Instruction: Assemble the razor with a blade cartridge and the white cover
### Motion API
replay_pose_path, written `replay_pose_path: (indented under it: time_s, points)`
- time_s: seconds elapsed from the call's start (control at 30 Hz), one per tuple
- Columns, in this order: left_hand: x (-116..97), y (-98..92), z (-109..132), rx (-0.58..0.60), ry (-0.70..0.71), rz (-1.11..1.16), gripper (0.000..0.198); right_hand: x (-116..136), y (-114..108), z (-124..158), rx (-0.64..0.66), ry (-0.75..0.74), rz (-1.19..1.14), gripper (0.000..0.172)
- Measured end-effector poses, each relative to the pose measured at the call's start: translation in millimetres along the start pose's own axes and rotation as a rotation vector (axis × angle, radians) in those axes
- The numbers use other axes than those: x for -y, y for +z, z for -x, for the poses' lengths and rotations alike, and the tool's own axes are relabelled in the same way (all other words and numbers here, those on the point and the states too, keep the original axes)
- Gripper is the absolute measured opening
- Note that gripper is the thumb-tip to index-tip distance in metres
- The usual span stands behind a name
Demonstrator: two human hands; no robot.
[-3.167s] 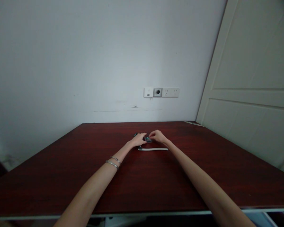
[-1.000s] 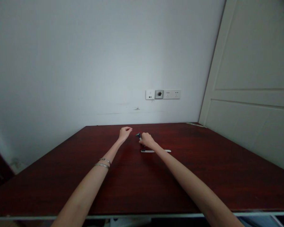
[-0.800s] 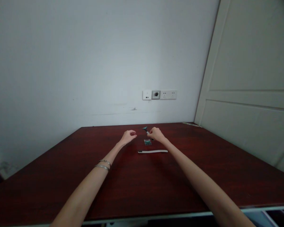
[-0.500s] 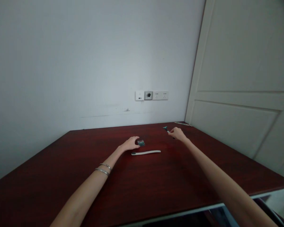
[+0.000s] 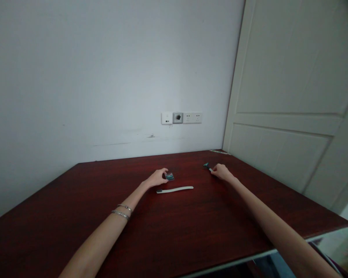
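Note:
My right hand (image 5: 222,172) pinches a razor (image 5: 206,165) by its handle. The razor's teal head points away to the upper left, and most of the handle is covered by the fingers. On the table, my left hand (image 5: 158,178) has thumb and fingertips curled around the left edge of a small clear case (image 5: 169,176) with teal contents. Just in front of that case lies a slim white toothbrush-like stick (image 5: 175,189) with a dark patch at its left end. Neither hand touches it.
The dark red wooden table (image 5: 150,231) meets a white wall with a row of sockets (image 5: 188,117). A thin pale strip (image 5: 219,152) lies in the back right corner. A white panelled door (image 5: 278,146) stands along the right side.
My right hand has brought the razor a little to the right and closer to me. The left hand stays at the clear case. The whole view has shifted slightly.

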State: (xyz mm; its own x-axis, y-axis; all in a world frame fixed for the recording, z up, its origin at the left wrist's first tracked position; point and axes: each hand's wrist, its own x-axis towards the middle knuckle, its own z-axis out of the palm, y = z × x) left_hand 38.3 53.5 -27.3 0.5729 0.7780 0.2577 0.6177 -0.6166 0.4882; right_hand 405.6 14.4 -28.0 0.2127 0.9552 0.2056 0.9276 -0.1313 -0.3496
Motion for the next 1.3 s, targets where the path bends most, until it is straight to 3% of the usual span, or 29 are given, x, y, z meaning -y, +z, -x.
replay_pose_path:
  time_s: [0.23,0.37,0.5,0.7,0.9,1.3]
  points:
    - [-6.7,3.9,-4.0,-0.102,-0.020,0.066,0.050,3.7,5.5,3.4,0.021,-0.022,0.005,0.013]
    - [-13.8,4.1,-8.4,-0.141,-0.003,0.086,0.053,7.0,-3.8,6.6,0.010,-0.046,-0.001,0.019]
    - [-29.5,4.9,-13.1,-0.116,0.065,0.101,0.052,27.2,-20.6,12.4,-0.010,-0.274,-0.100,0.030]
    - [-66.0,10.7,-12.8,-0.057,0.176,0.029,0.055,77.8,-32.2,34.9,0.272,-0.558,-0.293,0.068]
    - [-96.4,13.4,-7.0,-0.055,0.245,-0.015,0.066,99.6,-34.8,41.9,0.383,-0.666,-0.282,0.056]
    - [-115.8,14.3,-11.9,-0.124,0.187,0.066,0.074,89.9,-57.8,36.1,0.407,-0.649,-0.394,0.058]
